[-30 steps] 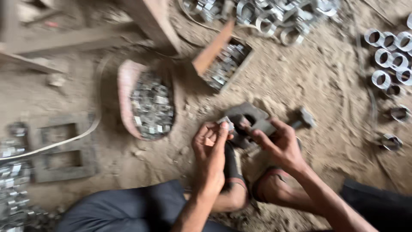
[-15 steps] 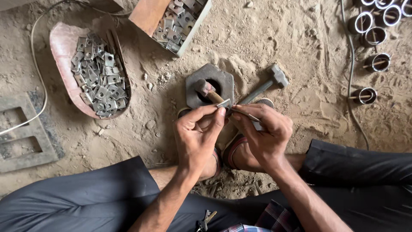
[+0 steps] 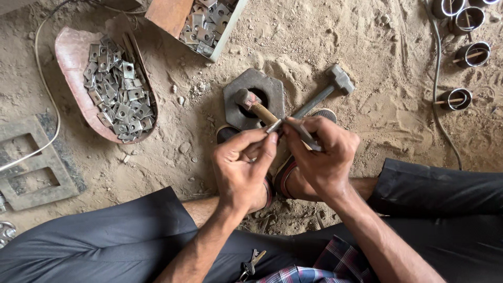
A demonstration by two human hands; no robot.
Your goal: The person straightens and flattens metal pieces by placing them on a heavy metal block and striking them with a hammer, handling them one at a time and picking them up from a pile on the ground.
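- What the two hands are pinching together is lying mostly hidden under the fingers: only a short grey metal strip [image 3: 302,131] is poking out, and its exact shape is hard to make out.
- The open box [image 3: 173,13] at the far edge of the sandy ground [image 3: 377,68] is being cut off by the frame, as are the metal rings [image 3: 461,57] at the far right corner.
- A flat grey frame [image 3: 31,167] is lying at the left edge, partly out of view; a thin cable [image 3: 44,68] is running past it.
- The box is holding small square metal plates [image 3: 204,23], heaped loosely.
- The reddish curved pan [image 3: 68,50] toward the far left is carrying a pile of similar punched plates [image 3: 115,99] (each with a hole, as far as I can see).
- The left hand [image 3: 243,170] is curling nearly closed, thumb and forefinger pinching one end of the strip.
- The right hand [image 3: 322,154] is closing around the strip's other end, its fingers wrapped tight and touching the left fingertips.
- Just beyond the hands, a hexagonal metal block [image 3: 262,86] is sitting in the sand at the middle, a wooden-handled tool [image 3: 254,105] resting in its central hole.
- A hammer [image 3: 327,89] is lying beside the block, its head pointing to the far right.
- A bunch of keys [image 3: 251,262] is hanging at the near edge, by the person's dark trousers.
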